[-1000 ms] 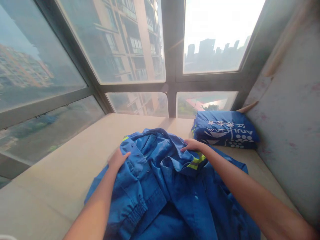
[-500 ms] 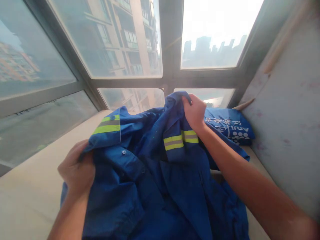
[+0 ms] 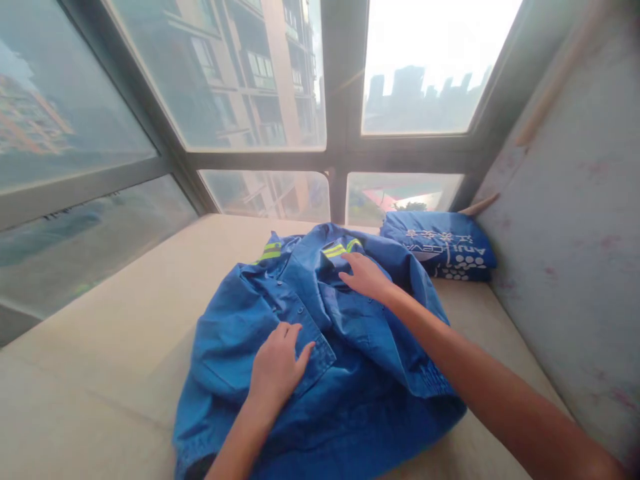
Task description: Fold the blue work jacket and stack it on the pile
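Lower now than half a second ago, the right hand (image 3: 367, 277) lets go of the jacket's raised collar, and the left hand (image 3: 277, 363) comes inward from the jacket's side. Both hands are spread, with thumbs apart from the fingers, over the front of the blue jacket (image 3: 225, 353); whether the palms press on the cloth, I cannot tell. Near the right fingertips are yellow stripes (image 3: 334, 251), partly covered by folds. The jacket lies flat on the pale ledge (image 3: 110, 327), its bottom edge partly cut off by the picture and hidden by the left forearm. Beyond, a folded blue bundle (image 3: 440, 233) stands near the wall (image 3: 565, 267); its small white print is hard to read. Behind the window frame (image 3: 340, 150), distant buildings look hazy.
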The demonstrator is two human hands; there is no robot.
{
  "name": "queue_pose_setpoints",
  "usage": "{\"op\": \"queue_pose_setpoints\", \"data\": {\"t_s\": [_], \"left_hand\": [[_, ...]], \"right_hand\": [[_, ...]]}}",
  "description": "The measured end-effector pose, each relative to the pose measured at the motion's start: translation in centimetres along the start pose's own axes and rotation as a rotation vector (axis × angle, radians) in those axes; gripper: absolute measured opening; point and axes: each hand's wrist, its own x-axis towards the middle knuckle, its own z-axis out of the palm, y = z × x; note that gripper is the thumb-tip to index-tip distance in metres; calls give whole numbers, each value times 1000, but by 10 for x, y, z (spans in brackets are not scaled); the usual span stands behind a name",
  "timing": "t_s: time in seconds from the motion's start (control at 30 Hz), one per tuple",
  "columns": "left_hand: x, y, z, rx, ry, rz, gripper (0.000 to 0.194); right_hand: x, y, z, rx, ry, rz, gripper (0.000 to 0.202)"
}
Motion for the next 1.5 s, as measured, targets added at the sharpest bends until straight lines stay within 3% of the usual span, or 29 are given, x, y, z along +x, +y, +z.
{"op": "queue_pose_setpoints", "data": {"t_s": [0.07, 0.17, 0.23, 0.33, 0.4, 0.57, 0.63, 0.77, 0.87, 1.03, 1.3, 1.4, 1.5], "left_hand": [[-33, 17, 19, -13, -81, -12, 46], [-62, 30, 38, 19, -69, 13, 43], [-69, 33, 42, 47, -26, 32, 35], [-69, 31, 40, 37, 22, 39, 31], [-67, 29, 37, 12, 46, 33, 30], [-66, 23, 30, -53, 104, 24, 27], [-68, 22, 29, -42, 95, 34, 24], [-72, 25, 30, 23, 60, 57, 24], [-74, 32, 34, 57, 90, 9, 26], [-67, 49, 35, 106, 91, -136, 29], [-39, 64, 25, 122, 46, -173, 32], [-40, 70, 15, 93, 83, -153, 37], [-67, 70, 7, -49, 249, -98, 40]], "right_hand": [[-46, 10, 14, 15, -7, 99, 49], [-99, 21, 26, 66, 55, 274, 54], [-123, 24, 30, 154, 36, 407, 61], [-143, 25, 37, 360, -92, 532, 68], [-150, 26, 42, 420, -109, 564, 65], [-156, 27, 55, 219, 122, 607, 53], [-159, 26, 57, 156, 159, 593, 55], [-163, 28, 58, 226, 126, 671, 64], [-165, 33, 57, 296, 98, 689, 57], [-171, 35, 61, 328, 106, 637, 42], [-186, 31, 66, 355, 100, 503, 26], [-189, 31, 66, 372, 118, 461, 28], [-191, 31, 67, 393, 148, 425, 30]]}}
